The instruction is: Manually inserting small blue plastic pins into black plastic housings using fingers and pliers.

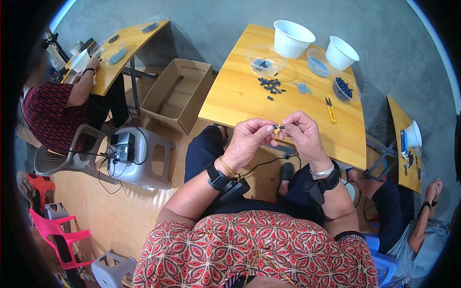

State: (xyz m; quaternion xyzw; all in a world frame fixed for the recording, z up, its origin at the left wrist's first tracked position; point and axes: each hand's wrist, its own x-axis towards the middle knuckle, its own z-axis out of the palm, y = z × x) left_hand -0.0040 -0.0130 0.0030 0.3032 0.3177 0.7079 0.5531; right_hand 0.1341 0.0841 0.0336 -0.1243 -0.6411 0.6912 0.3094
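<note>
My left hand [250,140] and my right hand [305,138] meet above the near edge of the yellow wooden table [230,98]. Each pinches a small dark piece between thumb and fingertips: one black piece [275,127] in the left, another dark piece [282,127] in the right. The two ends point at each other, and whether they touch is too small to tell. Beyond my hands lies a loose pile of short black cylindrical parts [272,86]. Beside it is a little heap of small grey-blue pieces [302,88]. Yellow-handled thread snips [331,111] rest to the right.
Clear bowls hold blue-grey pieces [318,67] and black parts [344,89]; another clear bowl [253,56] stands left. Two white tubs [294,41] are at the back. On the floor, left, sit an open cardboard box [177,93] and a grey stool [144,156]. Other people work at side tables.
</note>
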